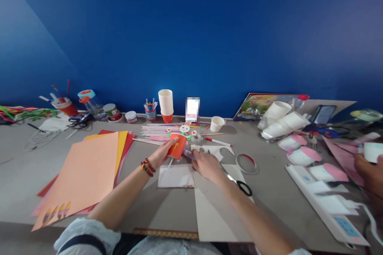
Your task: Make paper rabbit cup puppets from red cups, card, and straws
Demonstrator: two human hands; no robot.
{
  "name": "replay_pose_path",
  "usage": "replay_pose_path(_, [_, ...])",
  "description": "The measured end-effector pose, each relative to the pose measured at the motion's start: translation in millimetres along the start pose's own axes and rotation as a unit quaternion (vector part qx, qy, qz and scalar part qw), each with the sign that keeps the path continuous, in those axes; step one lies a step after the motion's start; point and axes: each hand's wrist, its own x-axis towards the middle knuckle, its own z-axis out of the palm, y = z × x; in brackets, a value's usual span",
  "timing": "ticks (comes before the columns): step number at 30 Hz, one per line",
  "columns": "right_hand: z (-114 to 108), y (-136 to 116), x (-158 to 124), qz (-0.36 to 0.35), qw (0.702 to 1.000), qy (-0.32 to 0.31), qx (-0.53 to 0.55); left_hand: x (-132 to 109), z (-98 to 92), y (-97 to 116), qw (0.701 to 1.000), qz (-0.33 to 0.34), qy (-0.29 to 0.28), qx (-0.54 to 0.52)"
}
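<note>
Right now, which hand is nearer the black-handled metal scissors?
Right. The right hand sits just left of the scissors; the left hand is farther left, holding the small orange paper cup.

No text could be read. Print was seen on the picture board (pixel 257 105) right of centre, on a jar label (pixel 113 112) at the left and on the orange cup (pixel 177 147) at centre, all too blurred.

A grey table (pixel 269 195) is seen. Coloured paper (pixel 86 171) is spread at the left, straws (pixel 155 130) and stacked cups (pixel 165 105) are set near the wall, and scissors (pixel 239 183), a tape ring (pixel 247 163) and a white sheet (pixel 212 211) are laid centrally.
</note>
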Motion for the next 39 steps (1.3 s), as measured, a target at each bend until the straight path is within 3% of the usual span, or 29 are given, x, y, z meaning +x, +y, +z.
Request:
replay_pose_path(7, [-3, -4, -8, 0.018, 0.999, 0.026, -0.009, -13, 5.0, -2, 0.999, 0.017, 0.035, -0.022])
replay_pose_path(14, [-9, -10, -15, 0.026, 0.999, 0.046, -0.005, -21, 18.7, -15, 0.992, 0.052, 0.036, -0.110])
replay_pose_path(20, [-18, -10, -19, 0.033, 0.997, 0.061, 0.032, -28, 22.4, -26, 0.992, 0.081, 0.045, -0.090])
replay_pose_path(26, [-27, 1, -21, 0.002, 0.997, 0.046, 0.064, -33, 17.9, -26, 0.993, 0.086, 0.016, -0.083])
replay_pose_path(39, [-25, -6, -18, -0.016, 0.999, 0.046, 0.014, -54, 25.2, -34, 0.986, 0.141, 0.030, -0.081])
